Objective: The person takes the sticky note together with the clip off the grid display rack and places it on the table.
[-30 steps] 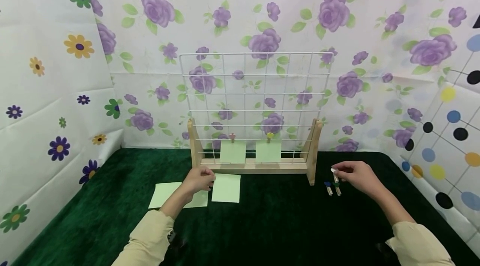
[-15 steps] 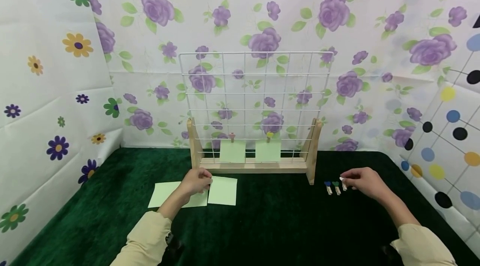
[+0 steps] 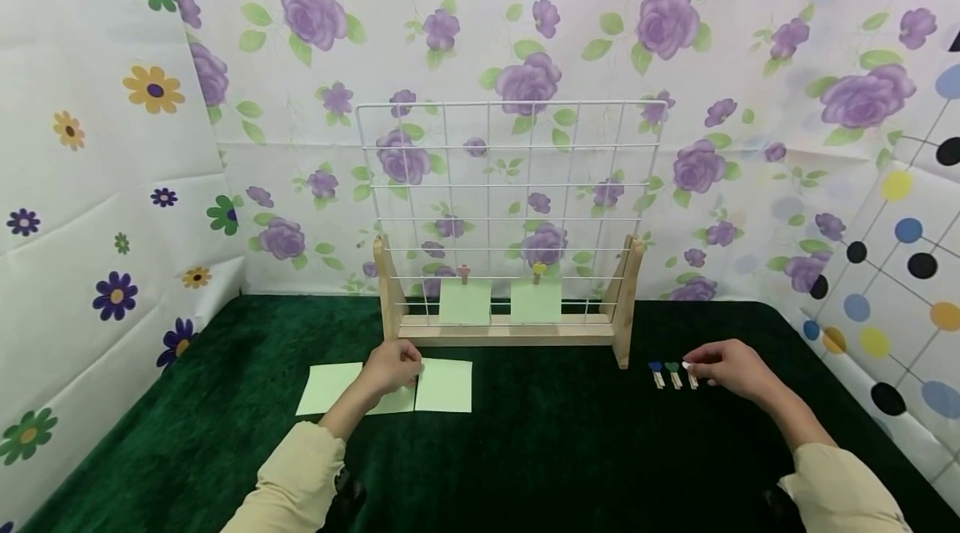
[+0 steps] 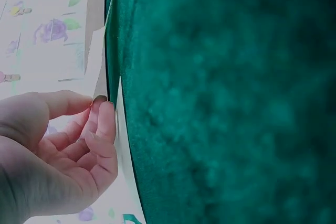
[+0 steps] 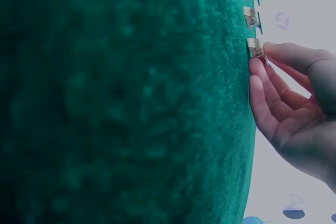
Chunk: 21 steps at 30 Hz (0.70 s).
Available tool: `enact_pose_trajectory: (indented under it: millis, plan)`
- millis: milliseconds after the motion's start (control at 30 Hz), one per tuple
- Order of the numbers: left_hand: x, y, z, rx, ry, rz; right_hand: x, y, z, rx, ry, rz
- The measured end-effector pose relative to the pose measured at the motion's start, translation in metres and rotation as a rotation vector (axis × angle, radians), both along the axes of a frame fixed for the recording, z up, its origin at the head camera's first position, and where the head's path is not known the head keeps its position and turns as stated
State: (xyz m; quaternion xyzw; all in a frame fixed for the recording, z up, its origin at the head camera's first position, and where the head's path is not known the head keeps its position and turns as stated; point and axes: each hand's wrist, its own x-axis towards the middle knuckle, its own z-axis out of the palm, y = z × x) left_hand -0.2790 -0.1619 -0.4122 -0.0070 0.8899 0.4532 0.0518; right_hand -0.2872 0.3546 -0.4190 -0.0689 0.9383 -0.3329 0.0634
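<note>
At the table's left, my left hand (image 3: 392, 366) pinches the upper left corner of a pale green paper square (image 3: 446, 385), which lies on the dark green cloth. Two more paper squares (image 3: 324, 389) lie beneath and beside that wrist, partly hidden by it. The left wrist view shows thumb and fingertips meeting at the held sheet (image 4: 100, 66). Over on the right, my right hand (image 3: 731, 368) pinches a small wooden clothespin (image 3: 692, 381) with a white top, low at the cloth. Beside it lie a green-topped clothespin (image 3: 674, 377) and a blue-topped clothespin (image 3: 657, 377), in a row.
A white wire grid rack (image 3: 510, 184) in a wooden stand (image 3: 517, 339) stands at the back middle. Two paper squares (image 3: 465, 304) hang low on it, under a pink clothespin (image 3: 464, 273) and a yellow clothespin (image 3: 539, 270). Patterned sheets (image 3: 780, 183) enclose the table.
My right hand has brought the white-topped clothespin rightward and down, beside the green one. My left hand has drawn its paper square slightly left and down onto the cloth.
</note>
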Motion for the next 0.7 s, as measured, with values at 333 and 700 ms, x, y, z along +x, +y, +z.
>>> enact_pose_trajectory:
  millis: [333,700]
  plan:
    - [0.002,-0.003,0.001,-0.033,0.052,-0.028,-0.002,-0.003,-0.001,-0.001,0.002,0.009]
    - [-0.001,-0.011,0.005,-0.044,0.016,-0.025,-0.002,-0.001,0.002,-0.012,0.025,0.016]
